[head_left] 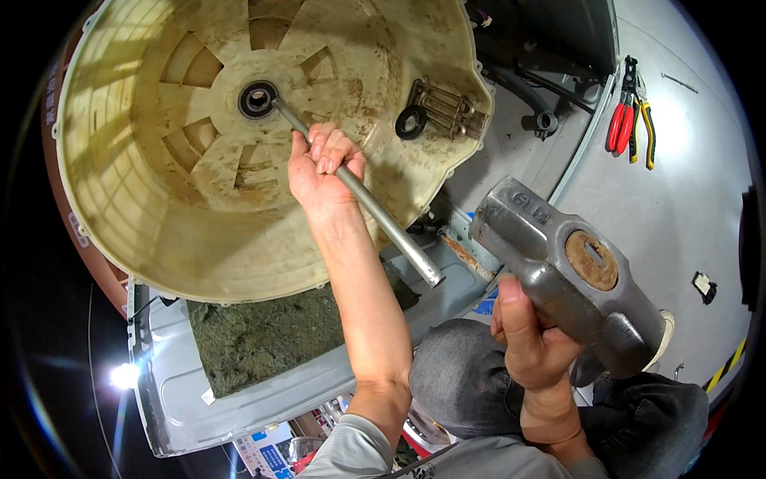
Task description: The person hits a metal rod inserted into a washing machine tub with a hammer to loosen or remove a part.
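My left hand [327, 164] grips a long steel rod [383, 219] slanting across a grimy cream plastic tub [136, 199]. The rod's upper tip rests at the bearing [258, 98] in the tub's center; its lower end sticks out past my hand. In my right hand [531, 343], low on the right, I hold a large steel sledgehammer [542, 239], its head raised beside the rod's free end and most of its handle hidden. A black rubber ring [411, 122] sits on the right part of the tub, beside a metal element [447, 108].
The tub lies over a pale metal panel [167, 399] with a dark mat [239, 351]. Red-handled pliers [618, 128], yellow-black pliers [646, 132] and a thin metal piece [680, 82] lie on the grey floor [678, 215]. A grey hose [542, 120] and my knees [455, 375] are also visible.
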Demonstrator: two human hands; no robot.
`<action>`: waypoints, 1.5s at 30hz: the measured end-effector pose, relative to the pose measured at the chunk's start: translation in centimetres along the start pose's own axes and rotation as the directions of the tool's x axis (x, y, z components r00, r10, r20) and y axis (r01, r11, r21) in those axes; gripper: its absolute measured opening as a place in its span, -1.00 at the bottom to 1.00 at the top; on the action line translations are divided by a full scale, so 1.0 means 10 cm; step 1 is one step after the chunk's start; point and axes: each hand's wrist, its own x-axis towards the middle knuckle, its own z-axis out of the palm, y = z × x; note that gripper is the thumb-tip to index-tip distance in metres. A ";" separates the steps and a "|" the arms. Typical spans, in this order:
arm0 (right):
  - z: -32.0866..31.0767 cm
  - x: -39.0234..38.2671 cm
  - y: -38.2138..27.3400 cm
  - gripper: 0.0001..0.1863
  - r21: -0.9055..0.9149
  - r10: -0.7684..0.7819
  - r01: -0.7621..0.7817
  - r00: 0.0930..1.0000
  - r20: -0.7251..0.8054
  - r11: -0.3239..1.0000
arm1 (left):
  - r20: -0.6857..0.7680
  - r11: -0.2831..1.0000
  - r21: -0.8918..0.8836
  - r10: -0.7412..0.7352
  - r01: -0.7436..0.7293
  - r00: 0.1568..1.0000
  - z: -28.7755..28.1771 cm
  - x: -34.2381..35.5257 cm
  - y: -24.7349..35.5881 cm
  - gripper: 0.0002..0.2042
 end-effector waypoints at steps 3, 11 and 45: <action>0.01 0.00 0.02 -0.88 -0.029 -0.034 0.035 0.999 0.041 0.999 | -0.008 1.000 0.000 0.012 -0.012 1.000 0.03 0.00 -0.01 -0.59; 0.03 -0.02 0.11 -0.90 -0.141 -0.164 0.195 0.965 0.203 0.971 | -0.076 0.998 0.007 0.062 -0.061 0.995 0.12 0.07 -0.03 -0.59; 0.13 -0.36 0.41 -0.85 0.075 0.108 -0.112 0.993 0.055 0.991 | -0.030 0.997 -0.065 -0.037 0.035 0.999 0.09 0.15 0.14 -0.59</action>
